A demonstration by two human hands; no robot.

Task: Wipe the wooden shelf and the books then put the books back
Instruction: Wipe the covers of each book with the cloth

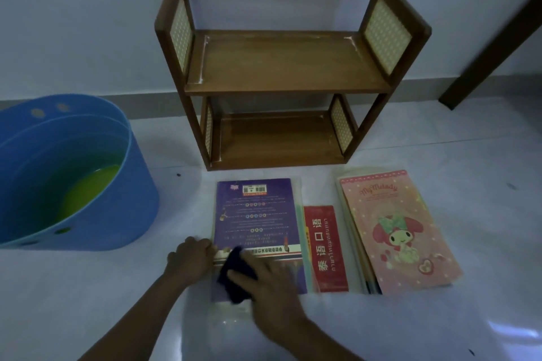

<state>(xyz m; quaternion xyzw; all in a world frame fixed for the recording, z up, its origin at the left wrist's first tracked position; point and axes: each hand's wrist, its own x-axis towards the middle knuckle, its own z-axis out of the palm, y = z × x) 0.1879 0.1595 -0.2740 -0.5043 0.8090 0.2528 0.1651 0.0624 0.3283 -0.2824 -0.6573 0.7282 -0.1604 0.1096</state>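
A two-tier wooden shelf [281,67] stands against the wall with both tiers bare. In front of it on the floor lie a purple book [256,214], a red book [324,246] partly under it, and a stack topped by a pink cartoon book [396,228]. My right hand [272,281] lies flat on a dark blue cloth [234,275], pressing it onto the near end of the purple book. My left hand [190,258] holds that book's left edge with curled fingers.
A blue plastic tub [96,184] holding yellow-green liquid sits on the floor at the left. A dark wooden post [492,38] leans across the upper right. The white floor reflects light at the lower right.
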